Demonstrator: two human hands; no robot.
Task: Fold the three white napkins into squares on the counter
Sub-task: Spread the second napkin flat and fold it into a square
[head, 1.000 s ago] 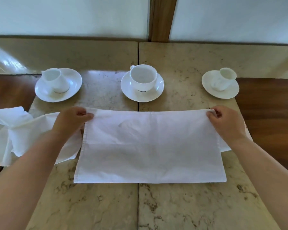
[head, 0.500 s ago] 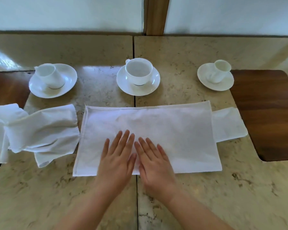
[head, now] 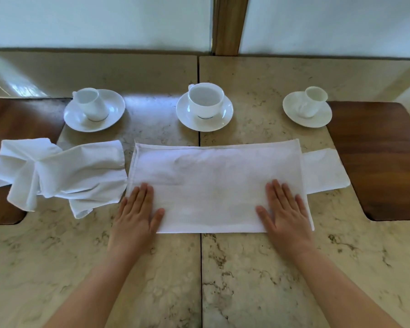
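Observation:
A white napkin [head: 213, 185], folded in half into a wide rectangle, lies flat in the middle of the marble counter [head: 246, 268]. My left hand [head: 137, 209] presses flat on its near left corner, fingers spread. On the near right corner my right hand [head: 285, 209] lies flat in the same way. A crumpled white napkin [head: 57, 171] sits to the left, just clear of the flat one. A folded white napkin [head: 324, 171] pokes out from under the flat one's right edge.
Three white cups on saucers stand in a row behind the napkins: the left cup [head: 92, 110], the middle cup [head: 205, 106] and the right cup [head: 309, 105]. Dark wooden panels [head: 379, 157] flank the marble on both sides. A wall rises at the back.
My hands let go of the napkin's far corners, pressed together at its near middle, then slid apart to the near left and right corners. The napkin now lies flat.

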